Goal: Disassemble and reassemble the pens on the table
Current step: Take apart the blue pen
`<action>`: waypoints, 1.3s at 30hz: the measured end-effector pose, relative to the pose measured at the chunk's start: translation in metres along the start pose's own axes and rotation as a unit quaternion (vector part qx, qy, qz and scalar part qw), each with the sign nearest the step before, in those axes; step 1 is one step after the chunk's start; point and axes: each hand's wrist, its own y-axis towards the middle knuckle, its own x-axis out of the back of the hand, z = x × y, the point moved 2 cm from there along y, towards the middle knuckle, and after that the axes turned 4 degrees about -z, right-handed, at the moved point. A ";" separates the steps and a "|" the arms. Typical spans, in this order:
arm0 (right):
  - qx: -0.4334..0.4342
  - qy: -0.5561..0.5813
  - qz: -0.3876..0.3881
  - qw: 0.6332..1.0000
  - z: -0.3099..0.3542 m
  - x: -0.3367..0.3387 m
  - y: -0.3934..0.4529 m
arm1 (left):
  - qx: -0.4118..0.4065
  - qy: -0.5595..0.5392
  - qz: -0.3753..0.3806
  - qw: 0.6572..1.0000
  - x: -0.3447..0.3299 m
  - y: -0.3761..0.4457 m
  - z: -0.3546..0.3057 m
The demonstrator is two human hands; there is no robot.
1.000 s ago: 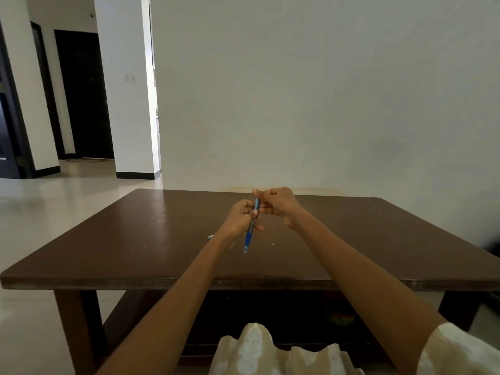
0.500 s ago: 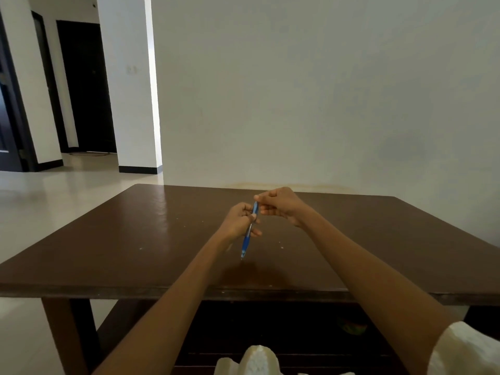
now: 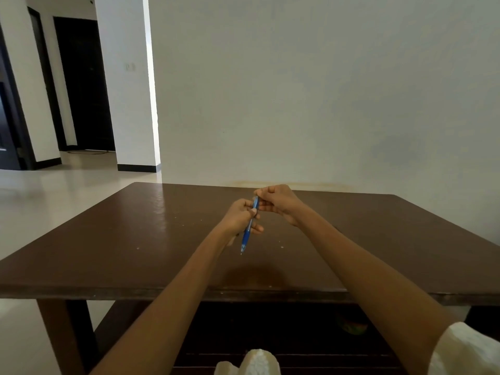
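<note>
A blue pen (image 3: 246,234) hangs nearly upright above the brown table (image 3: 135,239), its tip pointing down toward me. My left hand (image 3: 239,219) grips the pen's middle with curled fingers. My right hand (image 3: 278,203) pinches the pen's upper end just beyond the left hand. Both hands are held over the table's middle, a little above its surface. The pen's top is hidden between the fingers.
A white wall stands right behind the table's far edge. A lower shelf (image 3: 270,334) under the table holds a small greenish object (image 3: 351,326). A pillar (image 3: 130,85) and dark doorways are at the back left, with pale floor around.
The view has shifted, so the table sits differently in frame. Both hands keep the same hold on the pen. A small item seen left of the hands one second ago is out of sight.
</note>
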 end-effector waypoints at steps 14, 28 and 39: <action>0.091 -0.410 -0.072 0.905 -0.051 0.021 0.014 | 0.018 -0.061 -0.011 0.998 -0.001 -0.009 0.011; 0.140 -0.396 -0.031 0.907 -0.090 0.005 0.040 | 0.050 -0.138 -0.065 0.987 0.011 0.008 0.033; 0.075 -0.113 -0.074 0.988 -0.052 0.018 0.011 | 0.027 -0.093 -0.054 0.994 0.012 -0.006 0.021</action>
